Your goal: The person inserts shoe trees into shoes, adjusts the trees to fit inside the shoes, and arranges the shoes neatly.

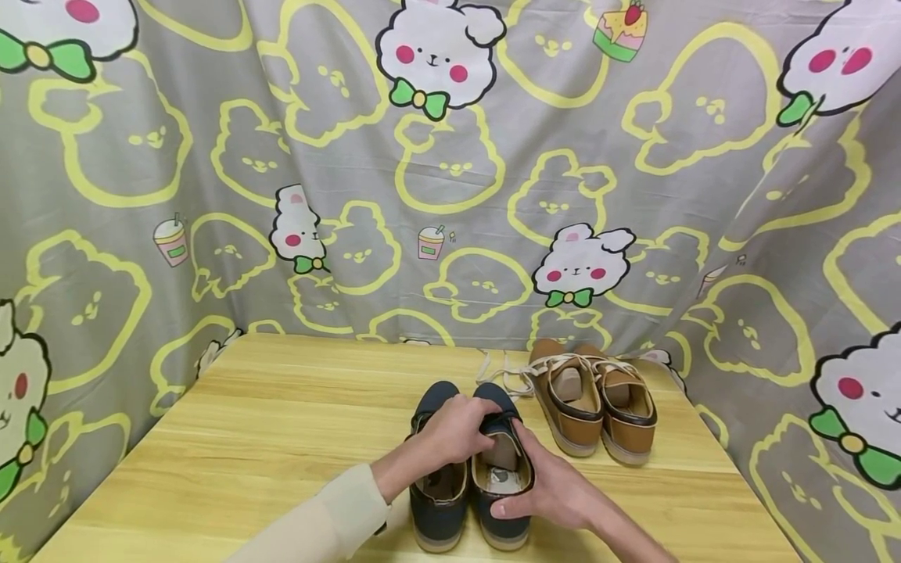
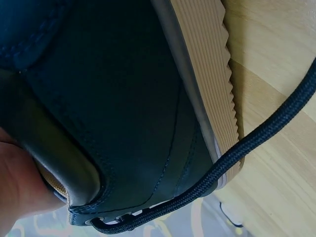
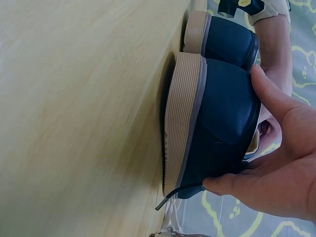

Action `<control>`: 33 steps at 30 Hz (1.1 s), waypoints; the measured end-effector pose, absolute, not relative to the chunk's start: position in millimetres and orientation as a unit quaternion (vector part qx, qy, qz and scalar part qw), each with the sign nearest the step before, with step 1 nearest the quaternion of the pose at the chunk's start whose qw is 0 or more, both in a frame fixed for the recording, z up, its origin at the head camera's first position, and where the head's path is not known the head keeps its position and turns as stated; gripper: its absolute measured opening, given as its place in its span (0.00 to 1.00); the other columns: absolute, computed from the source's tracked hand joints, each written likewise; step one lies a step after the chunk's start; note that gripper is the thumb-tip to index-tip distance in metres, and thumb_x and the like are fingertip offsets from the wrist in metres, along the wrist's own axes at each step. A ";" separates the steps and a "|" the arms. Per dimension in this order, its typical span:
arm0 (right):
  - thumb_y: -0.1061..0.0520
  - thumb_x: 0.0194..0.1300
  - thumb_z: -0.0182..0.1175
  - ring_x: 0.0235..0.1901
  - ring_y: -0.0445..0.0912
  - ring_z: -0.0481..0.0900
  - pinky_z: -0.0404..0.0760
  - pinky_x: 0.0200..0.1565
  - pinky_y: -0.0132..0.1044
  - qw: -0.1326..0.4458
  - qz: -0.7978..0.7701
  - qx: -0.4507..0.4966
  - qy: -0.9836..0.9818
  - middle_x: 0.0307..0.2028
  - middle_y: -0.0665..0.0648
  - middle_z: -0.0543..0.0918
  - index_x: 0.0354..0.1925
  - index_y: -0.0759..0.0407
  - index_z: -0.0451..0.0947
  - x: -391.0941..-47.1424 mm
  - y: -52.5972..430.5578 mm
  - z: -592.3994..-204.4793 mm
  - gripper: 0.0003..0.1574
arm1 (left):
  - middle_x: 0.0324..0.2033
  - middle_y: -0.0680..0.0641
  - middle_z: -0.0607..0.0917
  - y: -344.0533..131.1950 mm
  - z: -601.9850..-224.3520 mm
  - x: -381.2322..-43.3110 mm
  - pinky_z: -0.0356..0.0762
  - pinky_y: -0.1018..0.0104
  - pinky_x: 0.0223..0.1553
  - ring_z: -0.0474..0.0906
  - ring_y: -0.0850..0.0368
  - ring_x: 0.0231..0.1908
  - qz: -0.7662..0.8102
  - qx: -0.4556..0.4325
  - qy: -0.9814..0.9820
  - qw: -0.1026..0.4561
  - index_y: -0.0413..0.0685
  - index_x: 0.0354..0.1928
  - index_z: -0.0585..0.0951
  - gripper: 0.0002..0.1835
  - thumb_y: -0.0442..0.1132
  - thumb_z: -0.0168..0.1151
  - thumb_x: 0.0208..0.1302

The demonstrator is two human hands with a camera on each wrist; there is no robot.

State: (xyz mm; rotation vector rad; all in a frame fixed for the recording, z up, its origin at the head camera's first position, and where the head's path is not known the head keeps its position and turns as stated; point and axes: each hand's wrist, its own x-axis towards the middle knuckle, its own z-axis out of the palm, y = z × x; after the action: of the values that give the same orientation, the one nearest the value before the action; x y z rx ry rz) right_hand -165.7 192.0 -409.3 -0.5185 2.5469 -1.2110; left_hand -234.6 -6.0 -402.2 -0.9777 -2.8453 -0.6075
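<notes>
A pair of navy shoes with tan ridged soles stands on the table, toes pointing away. My left hand (image 1: 454,428) reaches across the left navy shoe (image 1: 438,518), its bent fingers gripping the tongue area of the right navy shoe (image 1: 504,528). My right hand (image 1: 556,485) holds that right shoe from its outer side. In the right wrist view the thumb presses near the heel collar, and a finger lies by the eyelets, where a dark lace end (image 3: 177,190) hangs out. A dark shoelace (image 2: 207,185) trails from the left shoe's eyelets in the left wrist view.
Brown shoes (image 1: 629,438) with loose cream laces (image 1: 517,381) stand at the back right of the wooden table (image 1: 296,414). A grey curtain (image 1: 352,172) with cartoon prints hangs behind the table and along both sides.
</notes>
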 end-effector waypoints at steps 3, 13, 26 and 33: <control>0.39 0.53 0.78 0.72 0.61 0.65 0.72 0.62 0.55 0.135 -0.418 -0.179 0.880 0.77 0.69 0.57 0.82 0.60 0.36 -165.8 192.0 -409.2 0.79 | 0.44 0.48 0.90 -4.2 -402.1 -234.6 0.77 0.74 0.32 0.85 0.60 0.35 -0.192 -0.316 -0.928 0.043 0.50 0.56 0.85 0.22 0.41 0.75 0.59; 0.38 0.53 0.78 0.73 0.63 0.62 0.70 0.64 0.60 0.135 -0.413 -0.173 0.884 0.77 0.71 0.55 0.82 0.61 0.36 -166.1 191.6 -408.7 0.79 | 0.40 0.50 0.91 0.3 -406.0 -236.5 0.79 0.71 0.31 0.86 0.58 0.32 -0.168 -0.312 -0.932 0.076 0.52 0.53 0.86 0.20 0.42 0.76 0.58; 0.38 0.52 0.78 0.72 0.62 0.65 0.71 0.63 0.57 0.129 -0.407 -0.168 0.889 0.77 0.70 0.57 0.81 0.61 0.38 -163.9 189.9 -406.3 0.79 | 0.29 0.52 0.88 8.9 -408.1 -232.8 0.73 0.71 0.22 0.84 0.58 0.27 -0.112 -0.304 -0.938 0.123 0.53 0.44 0.87 0.10 0.37 0.73 0.59; 0.38 0.53 0.77 0.73 0.61 0.64 0.71 0.64 0.56 0.129 -0.406 -0.174 0.888 0.77 0.70 0.57 0.81 0.61 0.38 -163.5 190.6 -405.7 0.79 | 0.27 0.52 0.87 9.2 -408.2 -232.5 0.72 0.70 0.22 0.83 0.57 0.26 -0.113 -0.303 -0.937 0.130 0.52 0.42 0.87 0.09 0.36 0.72 0.59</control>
State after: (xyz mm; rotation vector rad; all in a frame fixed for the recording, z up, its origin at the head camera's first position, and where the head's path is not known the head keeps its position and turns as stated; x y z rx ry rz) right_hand -163.5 190.6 -405.7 -0.5046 2.5809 -1.1795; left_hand -232.5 9.2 -408.2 -0.8793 -2.7234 -0.3269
